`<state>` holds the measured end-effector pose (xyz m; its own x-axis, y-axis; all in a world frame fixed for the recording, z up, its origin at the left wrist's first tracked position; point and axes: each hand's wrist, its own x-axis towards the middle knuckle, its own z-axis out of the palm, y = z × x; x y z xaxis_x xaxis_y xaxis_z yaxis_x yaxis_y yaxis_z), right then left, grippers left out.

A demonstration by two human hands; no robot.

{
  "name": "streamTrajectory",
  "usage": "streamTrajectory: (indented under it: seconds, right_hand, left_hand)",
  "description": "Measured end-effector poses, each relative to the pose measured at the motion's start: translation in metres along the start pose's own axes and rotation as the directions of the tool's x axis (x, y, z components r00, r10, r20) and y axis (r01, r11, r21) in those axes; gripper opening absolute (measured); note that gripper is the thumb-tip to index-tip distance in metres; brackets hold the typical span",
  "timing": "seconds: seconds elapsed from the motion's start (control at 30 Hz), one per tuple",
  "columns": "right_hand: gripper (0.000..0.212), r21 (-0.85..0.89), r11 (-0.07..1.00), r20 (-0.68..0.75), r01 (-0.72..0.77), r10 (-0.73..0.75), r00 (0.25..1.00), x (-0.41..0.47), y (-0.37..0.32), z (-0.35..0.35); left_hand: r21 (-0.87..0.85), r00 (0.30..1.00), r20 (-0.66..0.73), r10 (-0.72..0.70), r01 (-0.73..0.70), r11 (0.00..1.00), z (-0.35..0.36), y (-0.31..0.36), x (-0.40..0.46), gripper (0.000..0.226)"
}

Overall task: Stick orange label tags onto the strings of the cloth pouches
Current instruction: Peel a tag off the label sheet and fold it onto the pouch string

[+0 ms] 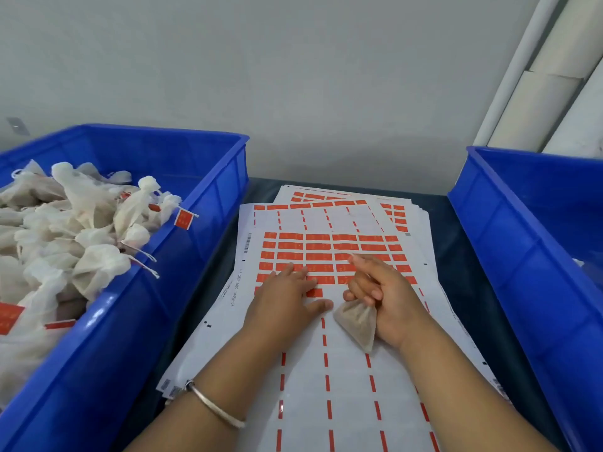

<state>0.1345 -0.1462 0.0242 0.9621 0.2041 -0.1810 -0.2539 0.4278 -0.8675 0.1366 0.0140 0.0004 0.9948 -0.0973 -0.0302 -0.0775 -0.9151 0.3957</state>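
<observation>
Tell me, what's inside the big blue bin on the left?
The blue bin holds a heap of white cloth pouches, several with orange tags on their strings. What lies beneath the heap is hidden.

The left hand (287, 295) lies flat, fingers spread, on the top label sheet (326, 353) — fingertips touching the rows of orange label tags (318, 246). Just beside it at 3 o'clock, the right hand (383, 296) grips a small cloth pouch (357, 321) by its gathered neck, the pouch resting on the sheet. A silver bangle (213, 405) circles the left wrist. At 9 o'clock a blue crate (202, 220) holds tagged pouches (98, 230); another blue crate (522, 256) stands at 3 o'clock.
</observation>
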Motion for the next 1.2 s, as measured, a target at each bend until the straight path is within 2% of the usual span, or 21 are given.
streamTrajectory:
  seconds: [0.17, 0.3, 0.6, 1.0, 1.2]
  right_hand:
    - [0.020, 0.018, 1.000, 0.035, 0.012, -0.013, 0.999, 0.004, 0.006, -0.003]
    - [0.032, 0.017, 1.000, 0.035, 0.000, -0.001, 0.999, 0.006, 0.006, -0.001]
    - [0.042, 0.001, 1.000, 0.077, 0.008, -0.008, 0.997, 0.007, 0.007, -0.002]
    - [0.035, -0.012, 1.000, 0.111, 0.005, -0.004, 0.994, 0.011, 0.005, -0.003]
    - [0.017, 0.004, 1.000, 0.108, 0.017, -0.018, 0.994, 0.009, 0.003, 0.001]
  left_hand:
    - [-0.009, 1.000, 0.003, -0.020, 0.020, 1.000, 0.004, 0.000, -0.001, 0.059]
    - [0.011, 1.000, -0.001, -0.015, 0.015, 1.000, 0.003, 0.002, -0.003, 0.057]
    - [0.041, 1.000, -0.018, -0.017, 0.018, 0.999, 0.001, 0.006, -0.008, 0.046]
    - [0.064, 0.993, -0.104, 0.063, -0.057, 0.996, -0.002, 0.006, -0.010, 0.036]
    - [0.057, 0.978, -0.177, 0.111, -0.102, 0.993, 0.002, 0.001, -0.007, 0.031]
